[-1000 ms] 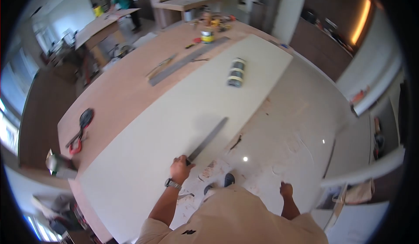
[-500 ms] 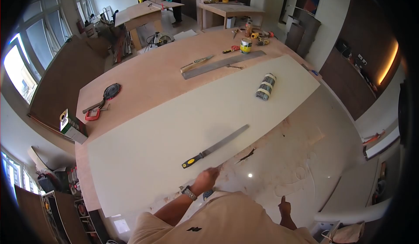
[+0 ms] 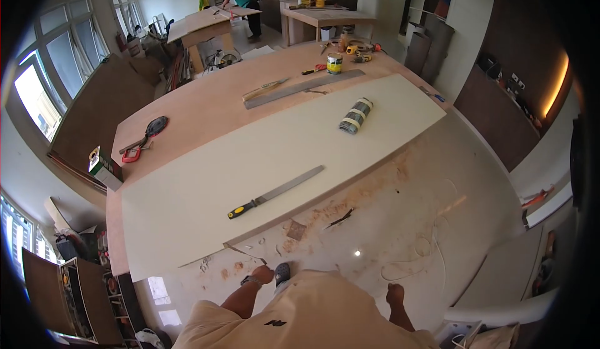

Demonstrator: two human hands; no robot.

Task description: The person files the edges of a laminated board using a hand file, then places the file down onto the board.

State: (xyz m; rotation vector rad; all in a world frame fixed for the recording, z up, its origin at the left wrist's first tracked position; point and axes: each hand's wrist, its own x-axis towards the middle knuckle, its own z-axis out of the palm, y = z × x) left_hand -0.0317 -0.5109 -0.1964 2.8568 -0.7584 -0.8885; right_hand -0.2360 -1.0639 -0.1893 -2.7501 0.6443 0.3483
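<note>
My left hand (image 3: 265, 275), wearing a wristwatch, is closed low beside the front edge of a long off-white panel (image 3: 187, 205). A thin, narrow strip (image 3: 245, 253) runs from that edge to my fingers, which appear to grip its end. Hanging at my right side above the floor, my right hand (image 3: 395, 294) has its fingers curled in, with nothing showing in them. On the panel lies a flat file (image 3: 275, 193) with a black and yellow handle. Farther right on it rests a bundled roll (image 3: 356, 116) with pale bands.
The panel lies on a reddish plywood table (image 3: 187, 111). On it stand a metal can (image 3: 105, 168), a yellow-labelled tin (image 3: 334, 63), a long metal straightedge (image 3: 304, 89) and a red clamp (image 3: 130, 155). Scraps and dust litter the floor (image 3: 406, 224). Two people work at a far table.
My left hand has moved down and left, away from the panel edge, and the thin strip now shows. My right hand's extended finger has curled in. The view has shifted slightly.
</note>
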